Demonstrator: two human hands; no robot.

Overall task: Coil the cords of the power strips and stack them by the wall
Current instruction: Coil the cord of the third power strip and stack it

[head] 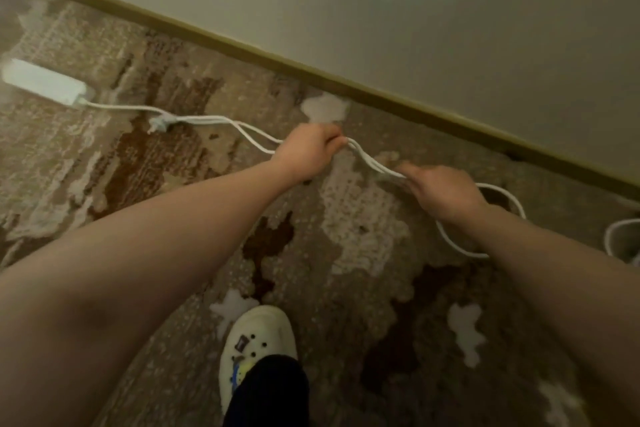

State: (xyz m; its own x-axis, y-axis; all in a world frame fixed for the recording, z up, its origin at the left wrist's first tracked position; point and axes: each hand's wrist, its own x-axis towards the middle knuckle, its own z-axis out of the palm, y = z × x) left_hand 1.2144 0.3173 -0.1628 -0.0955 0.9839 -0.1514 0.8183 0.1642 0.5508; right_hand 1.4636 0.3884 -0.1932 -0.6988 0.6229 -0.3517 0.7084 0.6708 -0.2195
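A white power strip (43,82) lies flat on the carpet at the far left. Its white cord (124,107) runs right past the plug (158,124), doubles into two strands and rises off the floor. My left hand (310,149) is closed around those strands. My right hand (441,191) grips the same strands a short way to the right. Behind my right wrist the cord hangs in a loop (450,236).
The wall (415,10) and its olive baseboard (311,71) run diagonally just beyond my hands. Another white cord loop (613,236) shows at the right edge. My foot in a white clog (258,340) stands on the patterned carpet (173,218) below.
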